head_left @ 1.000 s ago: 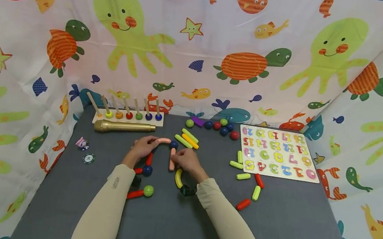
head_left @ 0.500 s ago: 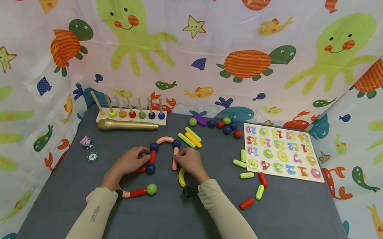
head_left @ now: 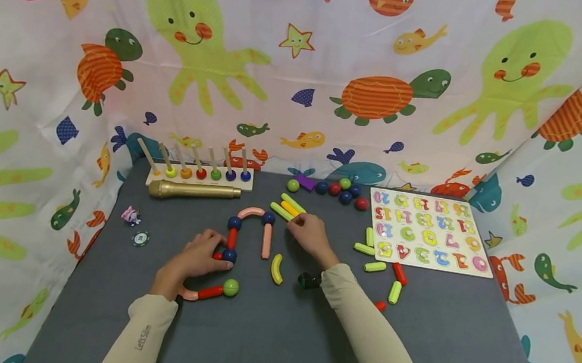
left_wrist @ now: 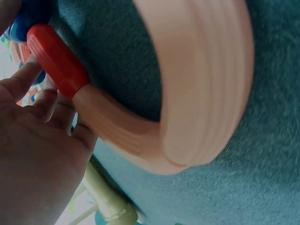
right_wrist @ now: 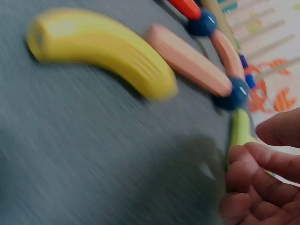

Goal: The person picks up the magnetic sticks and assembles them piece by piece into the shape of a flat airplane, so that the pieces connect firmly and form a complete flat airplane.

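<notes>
My left hand (head_left: 198, 258) curls around a blue ball (head_left: 229, 256), thumb at its near side and fingers along the red rod (left_wrist: 58, 61) behind it. This rod joins a curved pink rod (left_wrist: 117, 124). From the ball the chain runs through an upright red rod (head_left: 232, 238), a second blue ball (head_left: 235, 223), a pink arch (head_left: 251, 212) and a third blue ball (head_left: 268, 218) to a straight pink rod (head_left: 266, 244). My right hand (head_left: 311, 236), thumb apart from its bent fingers, is at the near ends of green rods (head_left: 281, 211) and a yellow rod (head_left: 290, 206).
A curved yellow rod (head_left: 277, 269) lies between the hands. A green ball (head_left: 230, 287) ends the chain's near branch. Behind are a gold microphone (head_left: 193, 192) and peg board (head_left: 200, 176). Loose balls (head_left: 345, 198) and a number board (head_left: 428, 232) stand to the right.
My left hand left the pink arch and moved down the chain to the lower blue ball. The right hand let go of the straight pink rod and moved right and back to the loose rods.
</notes>
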Demonstrator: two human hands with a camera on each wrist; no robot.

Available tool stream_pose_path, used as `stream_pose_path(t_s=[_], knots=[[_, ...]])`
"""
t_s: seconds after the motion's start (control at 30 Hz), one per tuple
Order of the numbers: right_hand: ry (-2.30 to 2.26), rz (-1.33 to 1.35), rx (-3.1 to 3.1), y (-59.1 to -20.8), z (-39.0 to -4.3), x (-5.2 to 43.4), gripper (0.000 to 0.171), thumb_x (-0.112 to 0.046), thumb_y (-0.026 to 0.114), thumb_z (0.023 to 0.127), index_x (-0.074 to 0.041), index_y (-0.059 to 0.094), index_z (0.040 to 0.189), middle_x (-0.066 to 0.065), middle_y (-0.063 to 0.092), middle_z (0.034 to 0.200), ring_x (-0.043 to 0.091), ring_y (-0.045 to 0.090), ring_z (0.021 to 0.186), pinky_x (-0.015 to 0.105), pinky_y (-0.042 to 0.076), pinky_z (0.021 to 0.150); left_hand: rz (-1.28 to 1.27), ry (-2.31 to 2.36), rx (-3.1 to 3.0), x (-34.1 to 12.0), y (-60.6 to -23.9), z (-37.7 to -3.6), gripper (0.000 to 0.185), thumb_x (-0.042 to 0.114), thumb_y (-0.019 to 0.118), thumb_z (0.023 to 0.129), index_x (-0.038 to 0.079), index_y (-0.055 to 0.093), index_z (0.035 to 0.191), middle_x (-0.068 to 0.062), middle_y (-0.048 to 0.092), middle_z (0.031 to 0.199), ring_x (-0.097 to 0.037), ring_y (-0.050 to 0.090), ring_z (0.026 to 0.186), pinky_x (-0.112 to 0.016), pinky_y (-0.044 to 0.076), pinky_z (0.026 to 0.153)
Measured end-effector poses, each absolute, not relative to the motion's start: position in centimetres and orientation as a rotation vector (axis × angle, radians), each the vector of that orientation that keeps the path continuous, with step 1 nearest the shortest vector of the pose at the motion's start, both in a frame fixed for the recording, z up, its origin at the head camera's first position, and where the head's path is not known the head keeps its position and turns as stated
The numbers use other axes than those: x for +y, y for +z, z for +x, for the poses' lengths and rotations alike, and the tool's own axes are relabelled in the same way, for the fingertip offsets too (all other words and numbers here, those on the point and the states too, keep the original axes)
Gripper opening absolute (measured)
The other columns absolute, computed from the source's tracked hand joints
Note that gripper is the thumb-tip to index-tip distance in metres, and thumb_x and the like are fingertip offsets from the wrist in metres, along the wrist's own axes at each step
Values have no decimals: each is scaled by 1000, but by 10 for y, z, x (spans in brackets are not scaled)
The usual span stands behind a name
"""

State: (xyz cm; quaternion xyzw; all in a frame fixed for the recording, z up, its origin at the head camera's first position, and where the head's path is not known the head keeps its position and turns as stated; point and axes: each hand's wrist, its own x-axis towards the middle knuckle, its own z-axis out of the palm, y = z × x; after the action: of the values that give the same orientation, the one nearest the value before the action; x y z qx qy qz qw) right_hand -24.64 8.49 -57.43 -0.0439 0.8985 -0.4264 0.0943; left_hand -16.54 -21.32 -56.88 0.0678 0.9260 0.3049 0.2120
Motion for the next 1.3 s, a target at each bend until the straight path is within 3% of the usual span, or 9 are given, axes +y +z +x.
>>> stream_pose_path(t_s=[0.2, 0.37, 0.57, 0.7, 0.83, 0.97, 1.13, 1.3], knots=[[-1192, -189, 2837, -559, -281, 113, 20, -11, 63, 101, 2, 75, 112, 15, 73, 103, 32, 65, 92, 45, 55, 85, 185, 840, 2565, -211, -571, -166, 39, 34, 82, 97, 9, 65, 121, -19, 44, 145, -41, 41, 127, -60, 36, 105], [-904, -247, 3070, -549, -304, 137, 31, -6, 61, 100, 8, 71, 126, 27, 65, 125, 47, 57, 115, 57, 46, 104, 166, 875, 2559, -211, -573, -167, 38, 34, 83, 96, 10, 65, 120, -19, 43, 146, -41, 40, 129, -60, 38, 105], [-445, -278, 3153, -549, -313, 166, 32, -4, 61, 96, 9, 70, 124, 36, 58, 131, 55, 53, 114, 63, 47, 98, 182, 907, 2569, -213, -573, -165, 38, 34, 82, 97, 9, 65, 119, -20, 42, 147, -42, 40, 129, -61, 38, 106], [-410, -298, 3095, -556, -310, 176, 32, -1, 62, 92, 10, 69, 122, 38, 55, 131, 57, 55, 113, 63, 47, 100, 171, 911, 2558, -214, -572, -165, 41, 36, 81, 97, 7, 65, 121, -20, 44, 144, -41, 42, 126, -60, 39, 104], [-510, -291, 3069, -564, -304, 179, 35, 4, 60, 89, 9, 69, 123, 38, 53, 128, 57, 59, 110, 64, 48, 98, 168, 995, 2596, -212, -570, -170, 44, 34, 77, 100, 1, 62, 124, -20, 54, 130, -39, 49, 116, -58, 43, 101], [-615, -309, 3045, -567, -295, 178, 38, 6, 58, 89, 8, 69, 126, 36, 55, 124, 53, 63, 108, 62, 51, 98, 91, 1205, 2671, -201, -561, -179, 32, 26, 70, 105, 0, 63, 123, -17, 63, 117, -34, 58, 107, -52, 49, 96], [-779, -308, 2984, -570, -277, 174, 30, 0, 63, 97, 6, 70, 126, 31, 63, 121, 45, 61, 111, 60, 50, 98, -59, 1454, 2513, -177, -543, -194, 29, 29, 66, 109, 4, 68, 124, -13, 71, 105, -29, 67, 94, -43, 55, 84], [-961, -309, 2905, -569, -253, 168, 26, -6, 68, 101, 4, 71, 125, 23, 69, 118, 38, 60, 107, 56, 48, 99, -122, 1341, 2359, -150, -538, -216, 30, 28, 67, 108, 1, 72, 119, -12, 72, 87, -22, 70, 70, -41, 61, 72]])
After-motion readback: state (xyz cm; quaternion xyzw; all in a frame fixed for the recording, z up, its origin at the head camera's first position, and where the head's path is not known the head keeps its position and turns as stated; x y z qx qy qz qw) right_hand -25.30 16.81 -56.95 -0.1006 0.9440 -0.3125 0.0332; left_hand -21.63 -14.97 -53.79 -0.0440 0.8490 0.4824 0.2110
